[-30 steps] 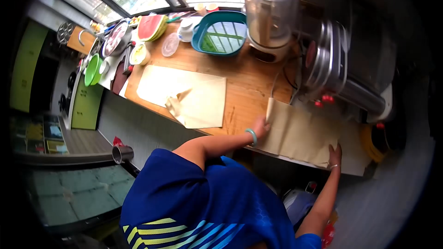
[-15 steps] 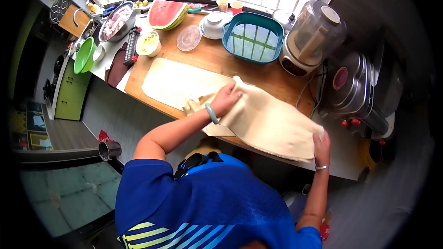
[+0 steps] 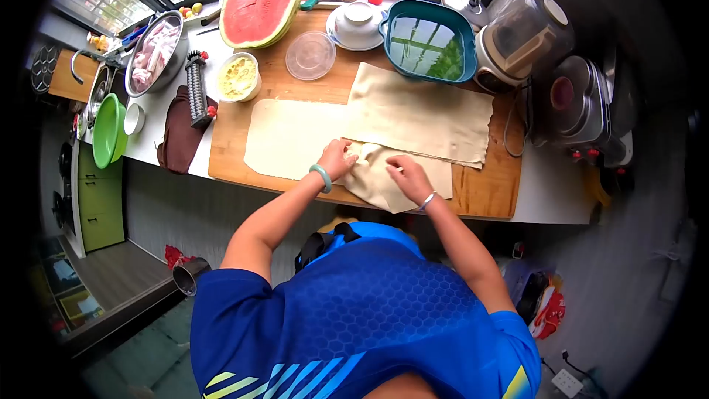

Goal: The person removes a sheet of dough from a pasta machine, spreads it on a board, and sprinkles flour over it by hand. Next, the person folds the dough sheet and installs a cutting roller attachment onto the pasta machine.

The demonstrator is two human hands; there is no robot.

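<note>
A long pale dough sheet (image 3: 284,137) lies flat on the wooden board, its right part folded and crumpled near the front edge. My left hand (image 3: 338,161) pinches a fold of it, a green bangle on the wrist. Just to the right, my right hand (image 3: 411,179) has bent fingers closed on the same crumpled part; its fingertips are partly hidden. Behind the hands, a second dough sheet (image 3: 421,114) is spread out, overlapping the first one.
On the board (image 3: 495,192) stand a teal basin of water (image 3: 473,66), a plastic lid (image 3: 310,55), a tub of yellow filling (image 3: 239,78) and a cut watermelon (image 3: 257,18). A blender (image 3: 526,37) is at right. A spiked roller (image 3: 197,89) lies left, near a bowl of meat (image 3: 156,55).
The dough sheet that both hands held up at the right now lies at the back of the board. My hands have come together over the crumpled part of the other sheet.
</note>
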